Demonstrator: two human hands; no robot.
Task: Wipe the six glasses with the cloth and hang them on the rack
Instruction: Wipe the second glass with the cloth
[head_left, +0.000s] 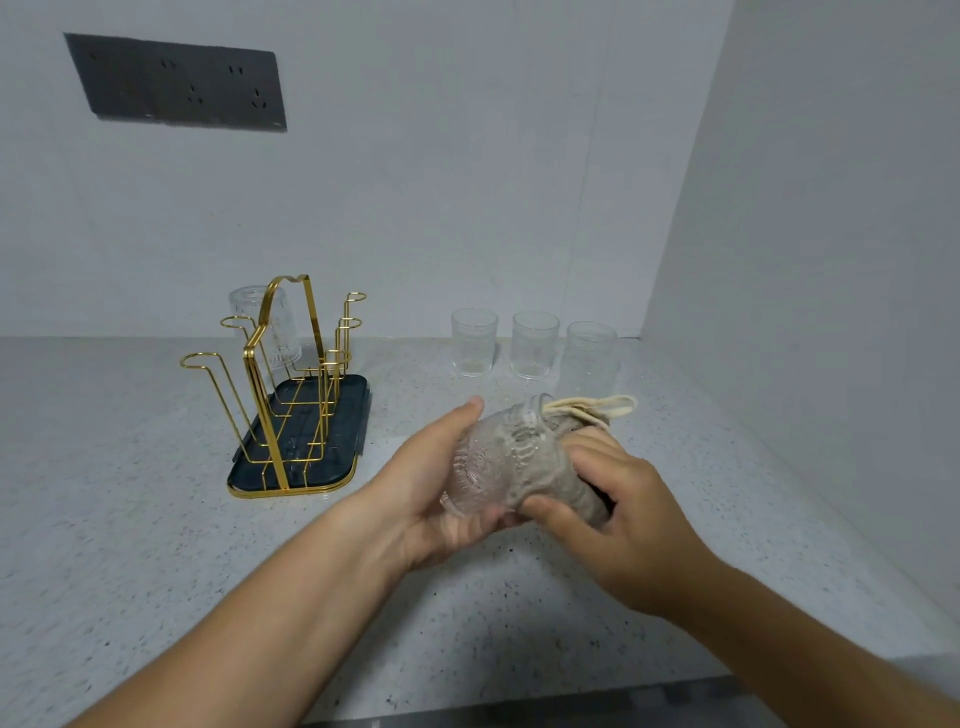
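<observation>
Beige cloth (565, 480), gripped by the right hand (628, 530), fills the glass (483, 457) the left hand (431, 486) holds.

The right hand (623, 509) covered much of the cloth (563, 428); fingers of the left hand (431, 483) lay hidden behind the held glass (483, 462). The handle of the rack (314, 312) crossed the hung glass (283, 332). Both forearms ran off the near edge.

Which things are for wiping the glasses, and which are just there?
Job: ribbed clear glass in left hand, beige cloth in right hand, gold wire rack, clear glasses standing behind, one glass hung.
Just there: dark wall socket panel, speckled grey counter.
</observation>
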